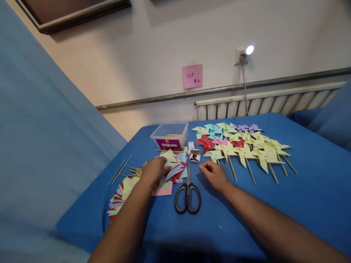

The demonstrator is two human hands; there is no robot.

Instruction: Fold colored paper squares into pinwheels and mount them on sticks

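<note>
Black-handled scissors [187, 193] lie between the 2 hands, blades pointing toward the far edge of the blue cloth-covered surface [274, 204]. Just beyond their tips sits a small open cardboard box [195, 156], and behind that a clear plastic tub [170, 136] with a purple label. Finished paper pinwheels [244, 144] on wooden sticks, mostly pale yellow with some red, pink, teal and lilac, spread across the far right part of the surface. Loose wooden sticks [122, 170] lie toward the left edge, and a fanned stack of paper squares [119, 199] rests near the left forearm.

The left hand [154, 171] presses on a heap of folded coloured paper pieces [174, 166], fingers curled over a pale green one on top; the heap sits left of the scissors, in the middle of the surface. The right hand [214, 173] rests on the cloth right of the scissors, fingertips pinched narrowly together; whether they hold anything is too small to tell.

Behind stand a white wall, a pink note [192, 76], a radiator [263, 104] and a lit plug-in lamp [244, 53].
</note>
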